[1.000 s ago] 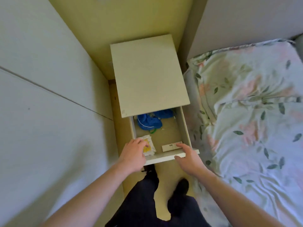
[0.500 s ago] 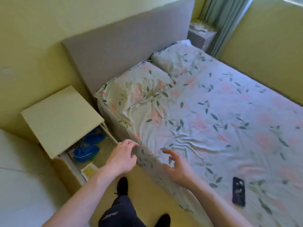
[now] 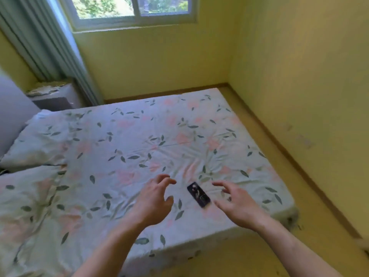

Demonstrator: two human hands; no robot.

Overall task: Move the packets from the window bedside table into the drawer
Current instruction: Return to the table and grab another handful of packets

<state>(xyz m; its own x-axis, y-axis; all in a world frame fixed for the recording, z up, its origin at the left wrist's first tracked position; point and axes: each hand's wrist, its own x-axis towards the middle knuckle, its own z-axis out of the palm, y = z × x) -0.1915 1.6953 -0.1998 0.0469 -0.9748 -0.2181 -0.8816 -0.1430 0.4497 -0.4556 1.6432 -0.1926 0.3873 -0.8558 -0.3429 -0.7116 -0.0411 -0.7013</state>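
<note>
Nearest the camera, two bare forearms reach out over the near edge of a bed (image 3: 139,148). Both hands hang above the floral sheet and hold nothing. The left hand (image 3: 153,200) has its fingers spread and loosely bent, thumb apart from them. The right hand (image 3: 237,202) is likewise released, fingers extended and slightly curved, palm turned toward the left hand.

Between the two hands a dark phone (image 3: 198,194) lies flat on the sheet, tilted on a diagonal; neither hand touches it.

Past the hands the sheet, printed with pink flowers and green leaves, runs wrinkled across the mattress. Two pillows (image 3: 40,140) in the same print lie at the left, against a grey headboard (image 3: 12,116).

Farther on, in the far left corner beside the bed, stands the window bedside table (image 3: 58,96). The packets (image 3: 47,89) rest on its top as a pale, blurred heap; how many there are cannot be told. A grey-green curtain (image 3: 46,41) hangs just beside the table, and a window (image 3: 131,11) sits in the yellow wall above.
</note>
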